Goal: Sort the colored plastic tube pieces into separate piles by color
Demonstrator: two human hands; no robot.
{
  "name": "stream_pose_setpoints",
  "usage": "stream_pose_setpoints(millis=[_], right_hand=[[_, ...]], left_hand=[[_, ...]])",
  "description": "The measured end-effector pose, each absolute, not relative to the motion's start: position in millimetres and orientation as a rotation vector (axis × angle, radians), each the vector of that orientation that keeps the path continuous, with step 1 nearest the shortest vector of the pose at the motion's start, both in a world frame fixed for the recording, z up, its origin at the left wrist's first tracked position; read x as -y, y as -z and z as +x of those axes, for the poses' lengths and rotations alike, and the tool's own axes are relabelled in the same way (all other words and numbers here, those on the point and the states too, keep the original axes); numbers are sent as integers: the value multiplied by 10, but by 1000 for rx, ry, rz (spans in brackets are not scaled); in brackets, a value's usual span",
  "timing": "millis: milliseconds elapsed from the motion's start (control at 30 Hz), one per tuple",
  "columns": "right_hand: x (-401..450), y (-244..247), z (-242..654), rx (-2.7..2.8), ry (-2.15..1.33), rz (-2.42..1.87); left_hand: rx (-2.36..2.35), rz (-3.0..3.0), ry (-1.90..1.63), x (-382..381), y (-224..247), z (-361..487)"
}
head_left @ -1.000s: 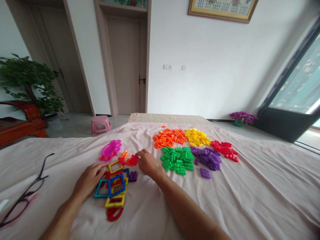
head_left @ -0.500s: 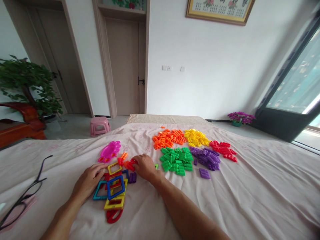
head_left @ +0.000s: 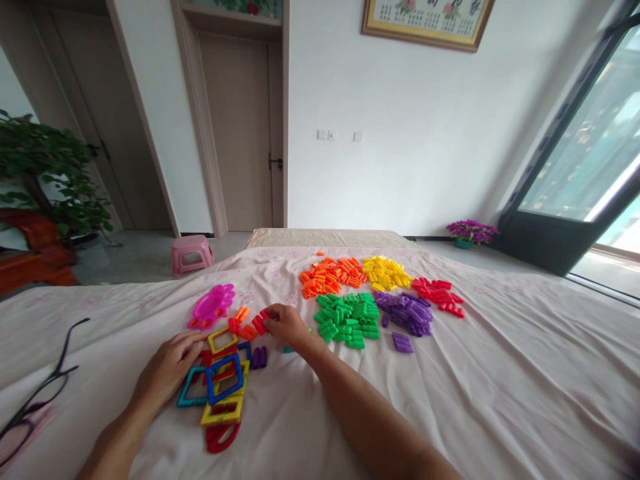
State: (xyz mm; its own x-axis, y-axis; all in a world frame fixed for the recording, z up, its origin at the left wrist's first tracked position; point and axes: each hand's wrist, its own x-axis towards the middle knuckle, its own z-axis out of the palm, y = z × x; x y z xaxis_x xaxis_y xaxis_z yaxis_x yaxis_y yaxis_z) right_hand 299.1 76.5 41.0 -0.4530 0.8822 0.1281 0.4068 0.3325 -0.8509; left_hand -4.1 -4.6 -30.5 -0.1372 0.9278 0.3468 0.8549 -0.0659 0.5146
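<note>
My right hand (head_left: pixel 289 328) pinches a red toy block (head_left: pixel 259 324) between thumb and fingers, just right of a few orange blocks (head_left: pixel 247 332). With fingers stretched out, my left hand (head_left: pixel 169 365) lies at the left edge of a heap of square frame tiles. In that heap are a blue tile (head_left: pixel 210 385), a teal tile (head_left: pixel 184 395) and yellow ones, with a red curved piece (head_left: pixel 223 445) at the near end. Two purple blocks (head_left: pixel 259 357) lie beside the heap. Beyond my left fingertips is a pink paw-shaped plate (head_left: pixel 213 305).
Sorted block piles lie to the right: orange (head_left: pixel 330 275), yellow (head_left: pixel 386 272), green (head_left: pixel 349 319), purple (head_left: pixel 407 312) and red (head_left: pixel 439 293). Eyeglasses (head_left: pixel 47 387) rest at the far left of the cloth-covered table (head_left: pixel 500 387). A pink stool (head_left: pixel 192 253) stands beyond it.
The view has shifted slightly to the right. My right hand has drawn the red block a little away from the orange ones, leaving it more visible. My left hand stays by the tiles.
</note>
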Motion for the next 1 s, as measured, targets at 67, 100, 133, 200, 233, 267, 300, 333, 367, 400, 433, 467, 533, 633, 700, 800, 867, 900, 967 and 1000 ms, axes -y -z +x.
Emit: stream_pose_setpoints(millis=[67,100,133,200,233,267,300,333,367,400,433,467,533,633,700,800,867,900,967,1000], right_hand=[[-767,-407,2990,1986,-1098,-1138],[-770,-400,2990,1978,-1119,-1139],[-774,-390,2992,1969,-1136,-1138],[-789,-361,2997,1949,-1156,-1134],[-798,-343,3000,1943,-1160,-1129],[-807,-325,3004,1938,-1157,-1123],[-816,-307,3008,1936,-1149,-1116],[-825,-290,3012,1937,-1139,-1109],[-831,-276,3015,1941,-1128,-1106],[-836,-264,3018,1948,-1119,-1105],[-839,-256,3021,1955,-1115,-1106],[-841,-251,3023,1960,-1115,-1111],[-839,-249,3026,1967,-1128,-1122],[-826,-267,3035,1977,-1105,-1123],[-812,-291,3050,1991,-990,-1113],[-789,-328,3086,2030,-763,-1113],[-780,-341,3112,2061,-715,-1118],[-779,-341,3123,2066,-724,-1121],[-787,-328,3139,2055,-754,-1122],[-795,-318,3145,2046,-762,-1121]], left_hand=[[-2065,1982,-993,45,294,-36],[-2066,1981,-999,44,288,-32],[-2066,1981,-1003,43,282,-29],[-2062,1983,-1006,40,274,-24],[-2057,1985,-1005,40,272,-23],[-2052,1987,-1004,39,271,-23],[-2048,1989,-1003,39,272,-24],[-2044,1990,-1002,39,274,-26],[-2042,1991,-1002,40,277,-28],[-2041,1991,-1001,40,279,-29],[-2040,1992,-1003,41,280,-30],[-2039,1992,-1004,41,279,-29],[-2041,1990,-1008,43,274,-26],[-2039,1989,-1013,44,265,-22],[-2033,1993,-1016,43,266,-25],[-2031,1994,-1016,37,281,-38],[-2032,1987,-1012,31,293,-45],[-2033,1984,-1010,29,297,-48],[-2032,1979,-1009,27,302,-49],[-2031,1977,-1009,26,302,-49]])
